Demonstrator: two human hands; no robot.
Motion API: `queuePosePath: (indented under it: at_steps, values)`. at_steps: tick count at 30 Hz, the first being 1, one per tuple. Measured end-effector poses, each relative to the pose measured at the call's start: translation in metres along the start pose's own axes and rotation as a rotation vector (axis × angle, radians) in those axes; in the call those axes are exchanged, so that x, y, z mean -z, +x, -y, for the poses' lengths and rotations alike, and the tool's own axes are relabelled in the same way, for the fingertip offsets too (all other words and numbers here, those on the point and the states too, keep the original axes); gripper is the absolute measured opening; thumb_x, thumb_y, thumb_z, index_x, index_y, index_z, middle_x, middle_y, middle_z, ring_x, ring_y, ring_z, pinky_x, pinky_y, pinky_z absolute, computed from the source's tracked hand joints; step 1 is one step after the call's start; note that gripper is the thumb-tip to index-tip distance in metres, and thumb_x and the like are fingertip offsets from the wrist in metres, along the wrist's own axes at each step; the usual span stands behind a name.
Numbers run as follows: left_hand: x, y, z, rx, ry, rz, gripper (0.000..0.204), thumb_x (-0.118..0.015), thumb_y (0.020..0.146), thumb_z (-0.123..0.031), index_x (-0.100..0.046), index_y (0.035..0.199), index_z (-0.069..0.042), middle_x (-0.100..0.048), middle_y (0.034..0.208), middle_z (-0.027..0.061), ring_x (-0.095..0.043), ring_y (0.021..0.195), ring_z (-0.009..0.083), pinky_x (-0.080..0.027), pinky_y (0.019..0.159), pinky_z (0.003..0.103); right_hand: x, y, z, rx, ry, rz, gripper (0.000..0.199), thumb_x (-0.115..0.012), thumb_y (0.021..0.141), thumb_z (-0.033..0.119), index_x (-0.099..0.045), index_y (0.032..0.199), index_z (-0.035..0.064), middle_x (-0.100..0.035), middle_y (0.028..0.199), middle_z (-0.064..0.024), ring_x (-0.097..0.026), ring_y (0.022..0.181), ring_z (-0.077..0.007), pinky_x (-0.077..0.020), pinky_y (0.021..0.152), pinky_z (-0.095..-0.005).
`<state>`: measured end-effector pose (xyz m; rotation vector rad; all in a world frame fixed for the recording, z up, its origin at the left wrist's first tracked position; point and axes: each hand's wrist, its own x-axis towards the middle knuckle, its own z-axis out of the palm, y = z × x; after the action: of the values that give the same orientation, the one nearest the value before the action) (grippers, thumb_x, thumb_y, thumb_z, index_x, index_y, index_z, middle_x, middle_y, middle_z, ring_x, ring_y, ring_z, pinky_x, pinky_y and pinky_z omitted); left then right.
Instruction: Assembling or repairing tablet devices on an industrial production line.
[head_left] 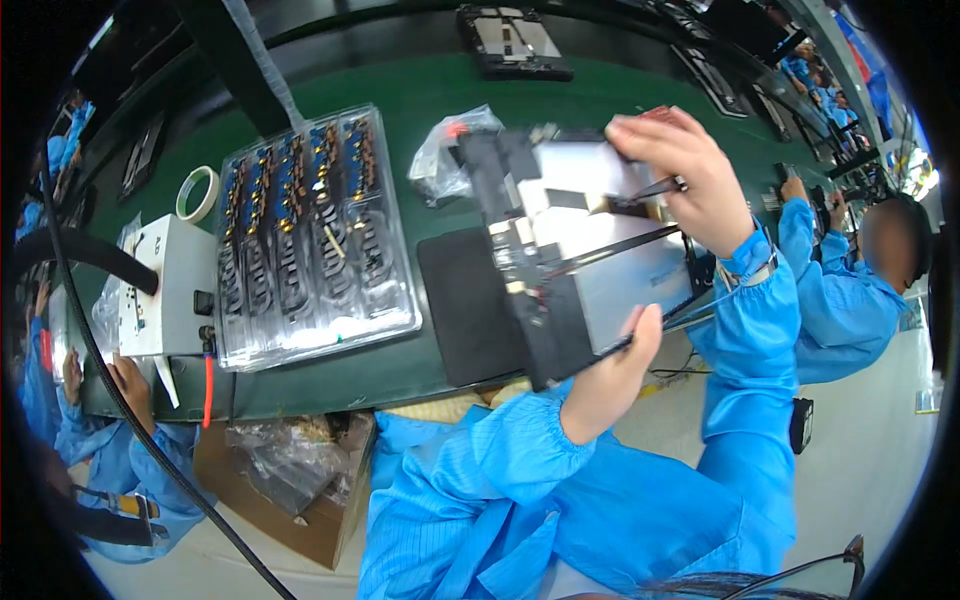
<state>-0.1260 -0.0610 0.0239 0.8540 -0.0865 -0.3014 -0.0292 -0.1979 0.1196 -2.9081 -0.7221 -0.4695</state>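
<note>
Dark lettering was seen on the upper face of the white box [165, 290], and a faint grey mark was seen on the silver panel [625, 300] of the opened flat device [560, 215]; the latter was too blurred to be read. The device was held tilted in front of the wearer, over the near edge of the green bench [385, 80]. Its near edge was clamped by the left hand [615, 375], with the thumb laid on the upper side and the other fingers hidden. A slim dark tool [655, 190] was held in the right hand [690, 180], whose fingertips were placed at the far right corner of the device; whether that corner was also gripped could not be told. The hands were kept apart, with part of the device between them. Beside it, a black mat [465, 310] was partly covered from view, and a narrow strip of green was left between the mat and the clear tray [320, 345] of small parts. Beyond the device's far left corner, room was limited by a crumpled clear bag [445, 160]. More green surface was shown farther back, toward another opened device [515, 42].
</note>
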Motion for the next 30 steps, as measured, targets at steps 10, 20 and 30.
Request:
queuePosePath:
  at_steps: [10, 20, 30]
  values:
    - [0.062, -0.027, 0.025, 0.325, -0.477, -0.197, 0.029, -0.042, 0.09, -0.008, -0.042, 0.118, -0.003, -0.048, 0.118, 0.0098, -0.048, 0.109, 0.0227, -0.039, 0.095, 0.04, -0.09, -0.016, 0.019, -0.041, 0.105, 0.363, 0.05, -0.058, 0.061, -0.002, -0.058, 0.11, 0.0108, -0.057, 0.107, -0.0079, -0.052, 0.101, -0.0236, -0.03, 0.099, -0.0427]
    - [0.128, -0.059, -0.078, 0.233, 0.807, 0.538, 0.029, -0.051, 0.081, -0.002, -0.054, 0.11, -0.003, -0.058, 0.101, 0.0125, -0.058, 0.087, 0.0194, -0.047, 0.064, 0.027, -0.092, -0.021, 0.001, 0.122, 0.049, 0.175, 0.043, -0.057, 0.064, -0.002, -0.061, 0.104, 0.0141, -0.056, 0.103, -0.0055, -0.054, 0.092, -0.0238, -0.0384, 0.088, -0.0384]
    - [0.151, -0.041, -0.075, -0.169, 1.667, 0.109, 0.059, -0.074, 0.064, -0.02, -0.052, 0.115, 0.0, -0.046, 0.099, 0.0114, -0.047, 0.085, 0.0267, -0.041, 0.072, 0.036, -0.075, -0.127, -0.004, -0.717, 0.406, 0.178, 0.031, -0.056, 0.079, 0.013, -0.054, 0.107, 0.0, -0.055, 0.093, -0.019, -0.054, 0.09, -0.0332, -0.0422, 0.082, -0.0352]
